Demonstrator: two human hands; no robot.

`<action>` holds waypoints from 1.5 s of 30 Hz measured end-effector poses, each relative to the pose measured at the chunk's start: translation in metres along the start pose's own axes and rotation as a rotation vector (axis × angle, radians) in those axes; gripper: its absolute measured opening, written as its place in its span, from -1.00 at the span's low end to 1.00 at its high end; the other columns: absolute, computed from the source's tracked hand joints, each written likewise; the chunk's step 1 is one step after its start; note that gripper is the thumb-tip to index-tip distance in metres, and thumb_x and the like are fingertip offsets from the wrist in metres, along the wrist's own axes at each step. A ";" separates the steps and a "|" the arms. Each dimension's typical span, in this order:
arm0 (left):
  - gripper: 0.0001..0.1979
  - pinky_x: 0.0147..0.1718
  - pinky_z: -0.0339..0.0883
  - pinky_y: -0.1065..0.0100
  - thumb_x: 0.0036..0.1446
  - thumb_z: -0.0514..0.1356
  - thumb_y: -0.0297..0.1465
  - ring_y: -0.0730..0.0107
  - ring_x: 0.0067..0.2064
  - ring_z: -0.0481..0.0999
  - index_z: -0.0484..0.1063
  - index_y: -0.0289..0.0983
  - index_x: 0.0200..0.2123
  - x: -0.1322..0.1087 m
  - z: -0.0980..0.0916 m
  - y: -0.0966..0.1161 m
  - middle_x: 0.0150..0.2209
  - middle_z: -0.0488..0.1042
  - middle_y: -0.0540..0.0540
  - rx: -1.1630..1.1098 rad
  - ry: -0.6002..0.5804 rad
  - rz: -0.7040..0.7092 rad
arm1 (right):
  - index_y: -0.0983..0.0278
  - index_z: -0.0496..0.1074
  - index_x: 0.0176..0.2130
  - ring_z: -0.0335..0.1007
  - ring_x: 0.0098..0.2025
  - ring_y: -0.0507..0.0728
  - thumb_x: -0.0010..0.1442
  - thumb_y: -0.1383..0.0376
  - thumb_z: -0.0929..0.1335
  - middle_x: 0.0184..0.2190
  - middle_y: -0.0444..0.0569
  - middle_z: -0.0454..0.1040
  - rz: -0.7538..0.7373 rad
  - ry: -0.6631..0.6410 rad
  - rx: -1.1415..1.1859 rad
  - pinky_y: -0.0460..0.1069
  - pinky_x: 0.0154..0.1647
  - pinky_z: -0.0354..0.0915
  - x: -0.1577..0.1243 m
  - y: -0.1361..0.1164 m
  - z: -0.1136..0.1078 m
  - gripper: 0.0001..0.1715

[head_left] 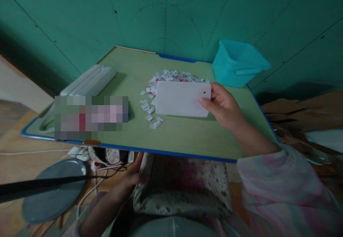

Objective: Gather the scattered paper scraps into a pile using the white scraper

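- Wearing a pale, pastel-patterned sleeve (284, 187) on the right arm, close to the camera at lower right.
- Facing a spotted cushion (182, 197) with a reddish patch, just in front of the body.
- Keeping the left hand (135, 172) at the cushion's left edge, in shade too deep for telling gripping from merely touching.
- Seeing, at lower left, a grey disc (56, 208) crossed by a dark bar (26, 190).
- Facing, beyond the cushion, a pale green table (182, 135) with blue edging.
- Pinching the right end of a white slab (182, 99) in the right hand (223, 104), laying the thumb on the near face and curling the fingers behind.
- Holding that slab at mid-table, leaving contact with the tabletop unclear, and partly covering a heap of small white pieces (166, 75); seeing loose ones to its left.
- Seeing a pixelated patch (91, 117) on the table's left side and, just beyond, white bars (88, 81).
- Seeing a turquoise bin (235, 67) standing at the far right corner, before the green wall (187, 19).
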State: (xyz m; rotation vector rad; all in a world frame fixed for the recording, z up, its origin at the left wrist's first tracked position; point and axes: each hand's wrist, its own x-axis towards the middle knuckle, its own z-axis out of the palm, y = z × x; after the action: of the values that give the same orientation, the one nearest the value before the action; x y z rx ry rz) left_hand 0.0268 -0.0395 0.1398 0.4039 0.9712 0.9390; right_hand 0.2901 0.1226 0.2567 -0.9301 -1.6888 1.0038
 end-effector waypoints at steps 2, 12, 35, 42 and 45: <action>-0.39 0.28 0.17 0.13 -0.27 0.28 -0.52 -0.05 0.44 0.12 0.62 0.10 -0.09 0.000 -0.001 0.000 -0.02 0.68 0.29 -0.011 0.010 -0.032 | 0.11 0.35 -0.19 0.48 -0.22 0.18 0.11 0.08 0.44 -0.30 -0.10 0.51 -0.028 0.070 -0.038 0.13 -0.23 0.45 0.002 0.004 -0.005 -0.69; -0.17 0.28 0.14 0.12 -0.31 0.27 -0.52 0.00 0.35 0.30 0.47 0.03 0.15 -0.006 0.007 0.006 0.13 0.61 0.18 -0.017 0.000 -0.047 | 0.14 0.33 -0.18 0.49 -0.24 0.18 0.20 0.20 0.36 -0.33 -0.11 0.50 -0.169 0.232 -0.255 0.19 -0.18 0.47 0.010 0.020 -0.017 -0.83; -0.22 0.36 -0.07 0.16 -0.25 0.27 -0.53 0.07 0.45 0.08 0.53 0.14 0.11 0.007 -0.028 -0.023 0.24 0.50 0.33 0.076 0.023 0.076 | 0.11 0.34 -0.18 0.48 -0.19 0.23 0.15 0.26 0.34 -0.31 -0.08 0.48 -0.160 0.280 -0.348 0.22 -0.15 0.43 0.010 0.022 -0.023 -0.82; -0.11 0.37 -0.05 0.09 -0.25 0.25 -0.50 0.02 0.45 0.08 0.38 -0.02 0.27 0.006 -0.028 -0.020 0.26 0.49 0.19 0.019 0.001 0.012 | 0.13 0.35 -0.17 0.51 -0.21 0.20 0.17 0.25 0.36 -0.30 -0.10 0.51 -0.149 0.241 -0.300 0.18 -0.18 0.48 0.011 0.021 -0.024 -0.82; -0.16 0.38 -0.06 0.05 -0.26 0.29 -0.53 0.01 0.47 0.05 0.46 0.02 0.20 0.003 -0.020 -0.016 0.15 0.61 0.17 -0.023 -0.012 -0.014 | 0.14 0.34 -0.14 0.51 -0.19 0.19 0.18 0.25 0.35 -0.27 -0.09 0.52 -0.157 0.256 -0.304 0.19 -0.17 0.48 0.012 0.023 -0.025 -0.80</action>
State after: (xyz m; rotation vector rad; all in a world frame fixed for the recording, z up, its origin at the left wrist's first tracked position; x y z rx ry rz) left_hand 0.0186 -0.0479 0.1163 0.3830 0.9500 0.9336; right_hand 0.3137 0.1471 0.2452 -1.0528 -1.6903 0.5076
